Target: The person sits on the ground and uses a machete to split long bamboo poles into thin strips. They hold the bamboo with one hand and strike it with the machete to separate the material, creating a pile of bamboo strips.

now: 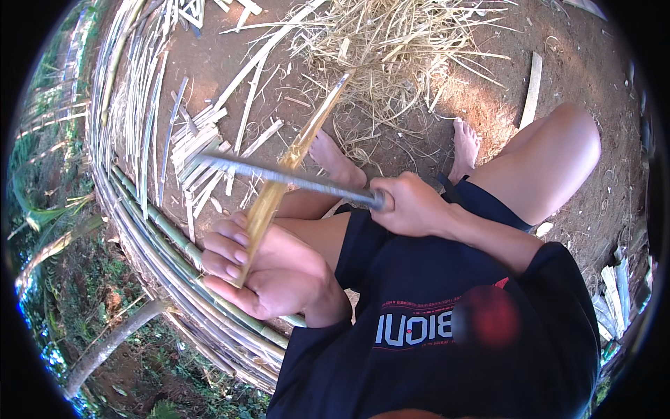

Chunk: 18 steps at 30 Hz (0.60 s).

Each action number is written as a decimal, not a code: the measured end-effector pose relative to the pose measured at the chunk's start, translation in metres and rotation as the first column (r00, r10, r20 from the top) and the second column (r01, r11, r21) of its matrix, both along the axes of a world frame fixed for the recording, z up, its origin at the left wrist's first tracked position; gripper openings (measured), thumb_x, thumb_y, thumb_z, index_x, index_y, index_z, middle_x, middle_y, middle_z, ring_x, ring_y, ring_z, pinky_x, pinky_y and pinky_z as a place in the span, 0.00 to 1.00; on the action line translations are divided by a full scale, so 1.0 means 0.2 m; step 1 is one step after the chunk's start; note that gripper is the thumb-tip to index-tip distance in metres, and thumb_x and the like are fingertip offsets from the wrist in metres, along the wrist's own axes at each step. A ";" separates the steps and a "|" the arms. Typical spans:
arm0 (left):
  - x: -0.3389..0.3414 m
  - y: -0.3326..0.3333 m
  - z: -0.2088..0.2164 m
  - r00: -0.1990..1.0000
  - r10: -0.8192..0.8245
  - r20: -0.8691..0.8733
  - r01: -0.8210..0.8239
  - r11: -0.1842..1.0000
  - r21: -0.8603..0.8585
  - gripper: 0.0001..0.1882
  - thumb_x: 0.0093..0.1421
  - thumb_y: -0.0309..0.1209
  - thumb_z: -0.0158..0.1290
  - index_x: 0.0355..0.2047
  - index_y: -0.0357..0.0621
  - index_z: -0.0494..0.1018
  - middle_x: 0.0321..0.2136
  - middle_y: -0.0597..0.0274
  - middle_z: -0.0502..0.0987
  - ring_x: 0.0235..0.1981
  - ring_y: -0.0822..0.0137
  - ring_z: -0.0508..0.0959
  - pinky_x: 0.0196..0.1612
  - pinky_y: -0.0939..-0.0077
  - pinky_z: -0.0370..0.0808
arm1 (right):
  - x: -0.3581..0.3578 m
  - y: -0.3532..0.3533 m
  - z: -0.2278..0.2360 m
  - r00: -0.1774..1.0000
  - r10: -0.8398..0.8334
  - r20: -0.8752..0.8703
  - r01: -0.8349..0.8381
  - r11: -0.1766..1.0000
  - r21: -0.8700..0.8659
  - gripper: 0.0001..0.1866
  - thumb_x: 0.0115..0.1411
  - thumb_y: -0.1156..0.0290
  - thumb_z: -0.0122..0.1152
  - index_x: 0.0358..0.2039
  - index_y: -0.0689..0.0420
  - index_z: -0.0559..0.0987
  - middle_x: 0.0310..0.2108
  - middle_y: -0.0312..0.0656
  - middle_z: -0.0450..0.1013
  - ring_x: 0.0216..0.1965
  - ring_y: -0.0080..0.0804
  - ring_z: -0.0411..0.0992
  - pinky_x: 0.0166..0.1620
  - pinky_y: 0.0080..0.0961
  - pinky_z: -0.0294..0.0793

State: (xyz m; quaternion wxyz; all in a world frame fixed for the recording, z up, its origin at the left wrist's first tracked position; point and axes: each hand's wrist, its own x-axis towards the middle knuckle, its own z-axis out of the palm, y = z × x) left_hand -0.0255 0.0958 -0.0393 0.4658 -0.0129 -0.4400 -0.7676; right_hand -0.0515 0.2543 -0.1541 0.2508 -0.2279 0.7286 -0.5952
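Observation:
My left hand (286, 272), palm turned up, has its fingers curled round the near end of a yellowish split bamboo strip (264, 209). The strip slants up and away to a narrower far end. My right hand (412, 204) is closed on the handle of a long knife (279, 174). Its grey blade points left and lies across the middle of the strip, slightly blurred. From this angle I cannot tell how deeply the edge meets the bamboo.
A heap of thin shavings (391, 49) lies on the bare ground beyond my feet. Short split pieces (202, 153) are piled to the left, near long bamboo poles (174, 241). One flat strip (532, 87) lies beside my right knee. Green plants grow at far left.

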 end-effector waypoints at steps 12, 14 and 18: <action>0.03 0.00 -0.01 0.999 -0.035 -0.013 0.035 0.999 -0.019 0.17 0.69 0.38 0.38 0.24 0.45 0.65 0.24 0.64 0.63 0.32 0.65 0.63 0.46 0.65 0.60 | -0.07 0.01 -0.05 0.992 0.019 0.126 -0.038 0.988 0.148 0.07 0.49 0.70 0.57 0.28 0.59 0.78 0.18 0.57 0.71 0.23 0.57 0.73 0.29 0.44 0.74; 0.00 -0.01 -0.01 0.999 -0.037 -0.014 0.037 0.999 -0.029 0.17 0.70 0.38 0.38 0.25 0.45 0.65 0.24 0.65 0.63 0.32 0.66 0.63 0.46 0.65 0.60 | -0.08 0.01 -0.12 0.999 -0.003 0.051 -0.007 0.982 0.189 0.07 0.49 0.70 0.57 0.28 0.58 0.78 0.18 0.56 0.71 0.22 0.57 0.73 0.28 0.44 0.74; 0.04 -0.03 0.00 0.998 -0.065 0.017 0.066 0.997 -0.039 0.17 0.70 0.38 0.38 0.25 0.46 0.65 0.23 0.66 0.63 0.31 0.67 0.63 0.47 0.65 0.60 | -0.01 0.01 0.04 0.999 0.051 -0.008 -0.051 0.995 0.084 0.06 0.47 0.72 0.59 0.23 0.60 0.73 0.16 0.55 0.68 0.22 0.57 0.71 0.27 0.42 0.71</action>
